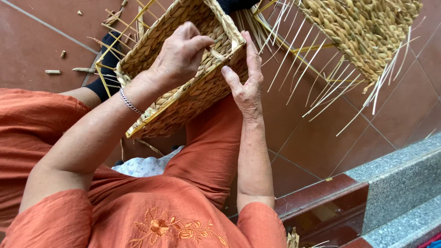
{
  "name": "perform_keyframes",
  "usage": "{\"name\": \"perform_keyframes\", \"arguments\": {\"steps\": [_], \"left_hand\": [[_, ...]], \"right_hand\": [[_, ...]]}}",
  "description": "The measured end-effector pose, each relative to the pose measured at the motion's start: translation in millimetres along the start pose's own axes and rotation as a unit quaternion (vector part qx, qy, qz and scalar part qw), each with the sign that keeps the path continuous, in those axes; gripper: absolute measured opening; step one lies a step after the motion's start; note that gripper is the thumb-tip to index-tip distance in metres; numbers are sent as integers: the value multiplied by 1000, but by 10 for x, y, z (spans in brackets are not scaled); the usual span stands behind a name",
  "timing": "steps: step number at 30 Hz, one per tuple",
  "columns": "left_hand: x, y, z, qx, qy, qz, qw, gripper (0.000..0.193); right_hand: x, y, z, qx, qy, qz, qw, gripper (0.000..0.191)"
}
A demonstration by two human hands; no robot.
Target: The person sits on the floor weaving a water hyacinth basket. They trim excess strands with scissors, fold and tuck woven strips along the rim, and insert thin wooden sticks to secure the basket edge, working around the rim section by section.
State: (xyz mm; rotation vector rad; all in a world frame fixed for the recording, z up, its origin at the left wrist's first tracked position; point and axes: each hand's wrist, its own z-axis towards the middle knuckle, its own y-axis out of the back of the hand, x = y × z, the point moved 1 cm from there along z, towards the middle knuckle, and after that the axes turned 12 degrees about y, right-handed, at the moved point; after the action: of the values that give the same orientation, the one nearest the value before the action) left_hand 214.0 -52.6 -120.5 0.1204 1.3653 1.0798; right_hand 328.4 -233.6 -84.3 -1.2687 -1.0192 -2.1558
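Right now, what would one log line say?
left hand: pinching strand at woven basket rim | right hand: steadying basket corner | second basket: beside

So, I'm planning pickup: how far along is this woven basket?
The basket walls look fully woven. The left hand pinches a strand at the rim while the right hand steadies the corner. Rim finishing remains; the second basket has loose stakes untrimmed.

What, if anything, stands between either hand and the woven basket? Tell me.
Nothing visible. The left hand pinches a strand at the woven basket rim, and the right hand rests against its corner.
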Motion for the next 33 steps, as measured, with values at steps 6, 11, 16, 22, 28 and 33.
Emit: {"name": "perform_keyframes", "arguments": {"steps": [6, 11, 16, 22, 28, 33], "left_hand": [[147, 36, 49, -8, -38, 159, 986, 4], [179, 85, 37, 58, 158, -229, 959, 14], [126, 23, 29, 159, 326, -560, 745, 19], [39, -83, 48, 111, 306, -586, 742, 17], [51, -99, 63, 132, 331, -568, 742, 17], [51, -166, 131, 184, 338, -495, 780, 20]], "right_hand": [[-104, -83, 6, -36, -4, -8, 999, 71], [-147, -120, 9, -49, 10, -45, 998, 71], [-149, -135, -19, -56, -2, 12, 998, 74], [-159, -145, -16, -87, 13, 89, 992, 54], [-166, -153, -32, -86, -1, 61, 994, 24], [-159, -134, -36, -73, 28, -12, 997, 18]]}}
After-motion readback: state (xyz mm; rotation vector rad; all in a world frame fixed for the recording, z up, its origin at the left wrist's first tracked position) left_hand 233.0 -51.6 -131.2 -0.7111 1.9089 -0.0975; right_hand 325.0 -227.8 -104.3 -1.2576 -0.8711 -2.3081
